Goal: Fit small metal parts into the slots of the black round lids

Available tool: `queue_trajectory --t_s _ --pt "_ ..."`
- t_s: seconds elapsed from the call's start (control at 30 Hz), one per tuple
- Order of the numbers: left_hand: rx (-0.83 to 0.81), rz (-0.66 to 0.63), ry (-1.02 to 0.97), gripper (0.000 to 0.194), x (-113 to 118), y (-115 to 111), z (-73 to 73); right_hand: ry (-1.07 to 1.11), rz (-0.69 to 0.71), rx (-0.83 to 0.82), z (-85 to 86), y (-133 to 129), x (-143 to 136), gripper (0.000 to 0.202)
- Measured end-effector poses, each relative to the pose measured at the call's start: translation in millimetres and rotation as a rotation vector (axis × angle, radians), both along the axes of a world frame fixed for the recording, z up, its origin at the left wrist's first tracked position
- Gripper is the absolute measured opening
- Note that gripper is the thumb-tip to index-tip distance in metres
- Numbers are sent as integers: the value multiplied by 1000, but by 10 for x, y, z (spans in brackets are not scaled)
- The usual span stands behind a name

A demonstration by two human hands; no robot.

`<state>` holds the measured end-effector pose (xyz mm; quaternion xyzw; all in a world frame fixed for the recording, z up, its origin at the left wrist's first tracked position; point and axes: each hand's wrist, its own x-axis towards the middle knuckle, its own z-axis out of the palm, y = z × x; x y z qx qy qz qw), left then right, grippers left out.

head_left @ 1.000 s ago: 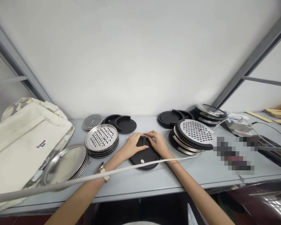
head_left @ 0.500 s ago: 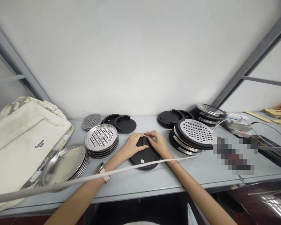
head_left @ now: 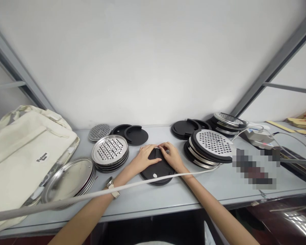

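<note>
A black round plastic disc (head_left: 158,168) lies on the table between my hands, with a small white dot near its near edge and a raised strip toward its far edge. My left hand (head_left: 142,159) grips its far left side, fingers together at the far edge and thumb stretched over the top. On the far right side, my right hand (head_left: 172,156) has bent fingers pressed to the same edge. The fingertips meet near a small pale piece (head_left: 156,147), too small to name. A watch (head_left: 109,183) is on my left wrist.
Left stand stacked metal grater discs (head_left: 111,149), plain metal discs (head_left: 68,178) and a cream bag (head_left: 22,163). Black discs (head_left: 136,135) lie behind. At right are stacked black-rimmed perforated discs (head_left: 214,144) and a power strip (head_left: 260,137). A pale cable (head_left: 132,185) crosses in front.
Both hands stay at the far edge of the black disc, with only slight finger movement. The view has shifted very slightly.
</note>
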<state>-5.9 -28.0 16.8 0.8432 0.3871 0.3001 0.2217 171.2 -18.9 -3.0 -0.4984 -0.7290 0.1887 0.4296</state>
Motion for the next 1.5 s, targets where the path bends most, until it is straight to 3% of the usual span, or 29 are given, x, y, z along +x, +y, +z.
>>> queue_trajectory --t_s 0.63,1.5 --pt "-29 -45 44 45 -26 21 58 14 -9 -51 -87 71 21 21" --pt "-15 -56 85 45 -10 16 64 -28 -35 -62 -53 29 -10 19"
